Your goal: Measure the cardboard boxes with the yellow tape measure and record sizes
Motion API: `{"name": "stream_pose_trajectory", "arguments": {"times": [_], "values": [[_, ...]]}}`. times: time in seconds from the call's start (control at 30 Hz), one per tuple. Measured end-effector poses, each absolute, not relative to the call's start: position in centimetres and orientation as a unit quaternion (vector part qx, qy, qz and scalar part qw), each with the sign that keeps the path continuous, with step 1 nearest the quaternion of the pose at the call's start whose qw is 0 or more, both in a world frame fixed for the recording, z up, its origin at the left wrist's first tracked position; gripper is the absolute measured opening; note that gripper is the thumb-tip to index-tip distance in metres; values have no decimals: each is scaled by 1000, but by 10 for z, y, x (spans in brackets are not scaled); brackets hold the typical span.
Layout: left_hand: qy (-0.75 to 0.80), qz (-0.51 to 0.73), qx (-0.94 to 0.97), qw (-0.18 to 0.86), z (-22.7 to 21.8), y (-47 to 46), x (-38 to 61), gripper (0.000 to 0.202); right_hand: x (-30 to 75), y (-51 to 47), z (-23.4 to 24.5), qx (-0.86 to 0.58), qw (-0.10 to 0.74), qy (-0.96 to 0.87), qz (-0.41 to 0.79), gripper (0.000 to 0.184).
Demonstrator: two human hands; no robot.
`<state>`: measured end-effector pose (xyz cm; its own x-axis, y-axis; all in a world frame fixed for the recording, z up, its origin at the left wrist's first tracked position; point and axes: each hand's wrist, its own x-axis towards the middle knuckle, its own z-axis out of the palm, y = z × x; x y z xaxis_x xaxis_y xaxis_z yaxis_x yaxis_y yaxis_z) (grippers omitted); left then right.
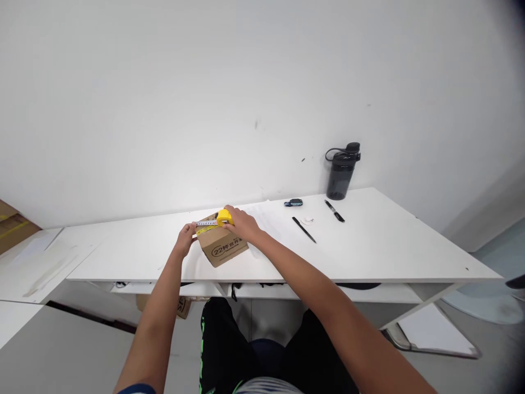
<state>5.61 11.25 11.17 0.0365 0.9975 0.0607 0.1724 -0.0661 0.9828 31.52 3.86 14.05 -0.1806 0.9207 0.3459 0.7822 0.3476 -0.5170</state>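
Note:
A small brown cardboard box (225, 249) with dark print on its side sits on the white table (369, 246). My right hand (241, 222) is closed around a yellow tape measure (224, 217) at the box's far top edge. The tape's blade (206, 223) runs left across the top of the box. My left hand (187, 236) pinches the blade's end at the box's left corner.
A dark water bottle (342, 172) stands at the back right by the wall. Near it lie a small dark device (293, 203), two black pens (304, 229) (334, 211) and a small white item (307, 220). Cardboard (12, 225) is at far left.

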Motion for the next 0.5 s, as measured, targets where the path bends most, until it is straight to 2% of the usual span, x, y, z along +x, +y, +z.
{"name": "stream_pose_trajectory", "arguments": {"times": [0.23,0.33,0.5], "values": [[559,457,558,409,105,99,50,50,321,44,140,-550,311,-765,123,50],[585,434,565,388,117,98,56,44,321,44,138,-551,313,-765,114,50],[590,355,662,296,148,106,82,45,322,43,138,-550,311,-766,118,48]]}}
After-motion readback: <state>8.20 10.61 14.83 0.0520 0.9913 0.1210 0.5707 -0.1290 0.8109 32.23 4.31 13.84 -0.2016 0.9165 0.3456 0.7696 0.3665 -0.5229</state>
